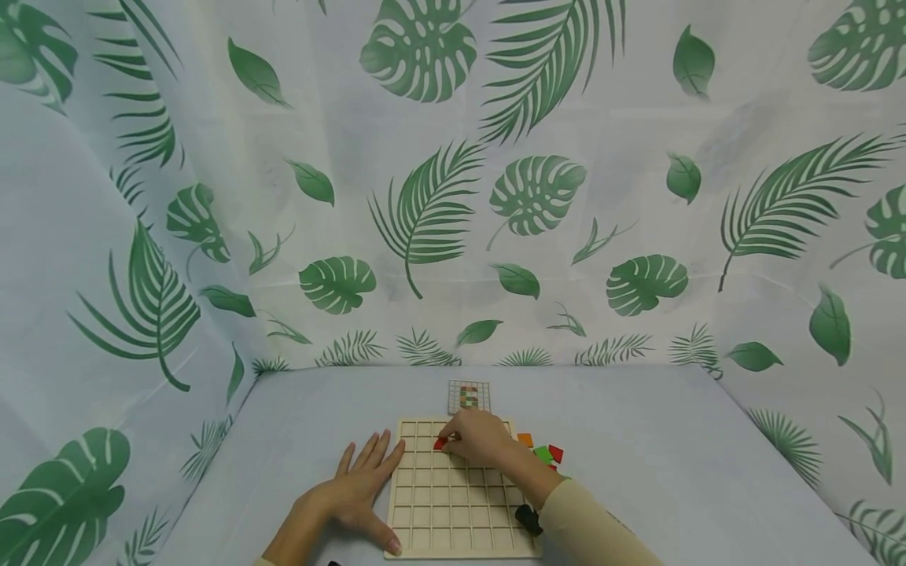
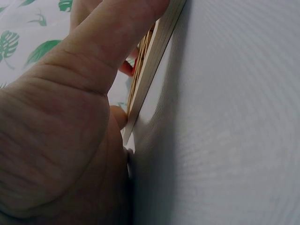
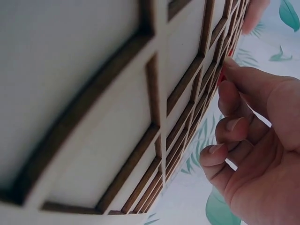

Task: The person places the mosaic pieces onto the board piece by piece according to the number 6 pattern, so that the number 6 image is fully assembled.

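Observation:
A wooden grid board (image 1: pixel 440 497) with raised strips lies on the table before me. My right hand (image 1: pixel 480 437) reaches over its far part and pinches a small red tile (image 1: pixel 440 443) between thumb and forefinger, at a cell in the upper rows. In the right wrist view the red tile (image 3: pixel 222 75) shows only as a sliver at the fingertips; the other fingers are curled loosely. My left hand (image 1: pixel 359 489) is spread along the board's left edge, its thumb touching the near left corner. The left wrist view shows the palm (image 2: pixel 51 136) beside the board's side.
Behind the board lies a small pattern card (image 1: pixel 469 396) with a printed grid and coloured squares. Right of the board are loose tiles: an orange tile (image 1: pixel 524 440), a green tile (image 1: pixel 543 454) and red ones (image 1: pixel 555 453). A black device (image 1: pixel 528 520) sits at the right wrist.

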A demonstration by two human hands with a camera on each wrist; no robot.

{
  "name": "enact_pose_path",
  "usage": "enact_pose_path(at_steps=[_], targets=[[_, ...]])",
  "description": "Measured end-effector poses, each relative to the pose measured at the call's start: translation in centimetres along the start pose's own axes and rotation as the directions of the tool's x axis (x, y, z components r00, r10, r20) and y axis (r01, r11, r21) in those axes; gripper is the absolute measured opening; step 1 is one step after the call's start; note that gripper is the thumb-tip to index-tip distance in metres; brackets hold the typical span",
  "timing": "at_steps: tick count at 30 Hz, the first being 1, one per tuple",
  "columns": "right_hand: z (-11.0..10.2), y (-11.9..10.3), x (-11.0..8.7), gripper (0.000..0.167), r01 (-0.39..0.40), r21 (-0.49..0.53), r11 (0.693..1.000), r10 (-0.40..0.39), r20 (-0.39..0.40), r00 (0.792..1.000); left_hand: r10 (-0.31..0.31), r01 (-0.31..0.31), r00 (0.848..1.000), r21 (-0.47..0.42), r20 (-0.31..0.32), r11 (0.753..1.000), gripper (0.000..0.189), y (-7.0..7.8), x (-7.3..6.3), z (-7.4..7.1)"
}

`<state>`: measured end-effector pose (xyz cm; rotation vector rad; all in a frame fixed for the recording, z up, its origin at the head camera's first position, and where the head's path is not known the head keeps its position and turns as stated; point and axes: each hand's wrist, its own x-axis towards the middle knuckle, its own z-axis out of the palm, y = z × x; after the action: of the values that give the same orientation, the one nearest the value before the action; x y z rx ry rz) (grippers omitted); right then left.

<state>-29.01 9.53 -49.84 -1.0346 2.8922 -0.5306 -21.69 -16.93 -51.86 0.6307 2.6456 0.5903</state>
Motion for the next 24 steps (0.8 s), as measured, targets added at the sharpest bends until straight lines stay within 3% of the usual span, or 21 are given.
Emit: enact_pose_path(at_steps=[6, 12, 19, 24], targets=[[-0.6, -0.2, -0.6, 0.020, -0.018, 0.011, 1.000, 0.018, -0.003, 1.000, -0.006, 0.006, 1.000, 0.012, -0.005, 1.000, 0.150, -0.1, 0.1, 0.2], [-2.0, 0.1, -2.0, 0.028, -0.034, 0.129, 0.991, 0.039, -0.033, 0.999, 0.005, -0.005, 1.000, -0.003, -0.007, 1.000, 0.150, -0.2, 0.0, 0.2], [-4.1, 1.7, -4.4, 0.032, -0.040, 0.244, 0.969, 0.084, -0.171, 0.982, 0.021, -0.021, 1.000, -0.006, -0.010, 1.000, 0.150, -0.4, 0.0, 0.2], [-5.6, 3.1, -6.0, 0.034, -0.068, 0.318, 0.946, 0.144, -0.224, 0.964, 0.026, -0.027, 1.000, -0.020, -0.017, 0.999, 0.150, -0.5, 0.1, 0.1]])
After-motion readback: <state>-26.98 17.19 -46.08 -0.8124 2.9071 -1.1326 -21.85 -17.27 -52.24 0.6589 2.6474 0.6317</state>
